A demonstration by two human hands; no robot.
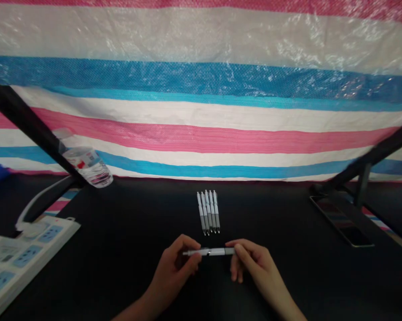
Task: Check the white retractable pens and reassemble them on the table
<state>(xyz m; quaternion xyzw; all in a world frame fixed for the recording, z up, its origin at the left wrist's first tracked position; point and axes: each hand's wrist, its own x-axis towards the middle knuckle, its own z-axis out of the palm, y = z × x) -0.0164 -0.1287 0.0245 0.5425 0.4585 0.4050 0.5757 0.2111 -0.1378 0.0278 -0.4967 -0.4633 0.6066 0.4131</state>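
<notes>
Striped woven plastic tarp (201,129) is hanging behind a black tabletop (127,249). Below the row of five white retractable pens (208,212), the left hand (172,276) and the right hand (251,263) are half closed, pinching one pen (210,252) with their fingertips on either side of its middle, keeping it level and steady.

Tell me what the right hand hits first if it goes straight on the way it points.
Past the white pen it already pinches, the right hand would probably meet the row of pens on the black table first, though depth is hard to judge here.
</notes>
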